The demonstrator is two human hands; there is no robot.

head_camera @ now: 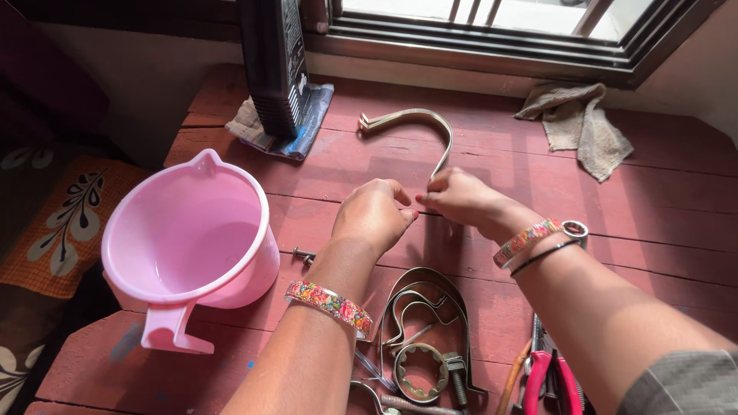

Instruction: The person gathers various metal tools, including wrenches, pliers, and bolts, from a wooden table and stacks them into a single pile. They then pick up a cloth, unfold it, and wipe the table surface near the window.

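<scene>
While both forearms reach forward from the bottom edge over the red wooden table (646, 192), nearest the camera lie red-handled pliers (550, 376) at lower right and a heap of metal clamps (423, 315) with a toothed ring (419, 371) and a bolt (455, 374) between the arms. Left forearm comes up the middle with a floral bangle (329, 302) at the wrist; right forearm crosses in from the lower right, wearing a patterned bangle (524, 240) and a thin black band. Left hand (373, 215) knuckles up, fingers curled in tight, tips meeting the right hand; what it pinches is hidden. Right hand (461, 196) also curled closed, thumb and fingers pinching the near end of a bent metal strap (430, 123). Strap arcs away from the hands and hooks back left, lying on the table. Small screw (304, 253) just left of the left wrist. Pink plastic jug (192, 238) well left, handle toward the camera. Farther back: black box (273, 61) standing on a cloth, a beige rag (580, 123) at right, window frame (492, 38) behind.
</scene>
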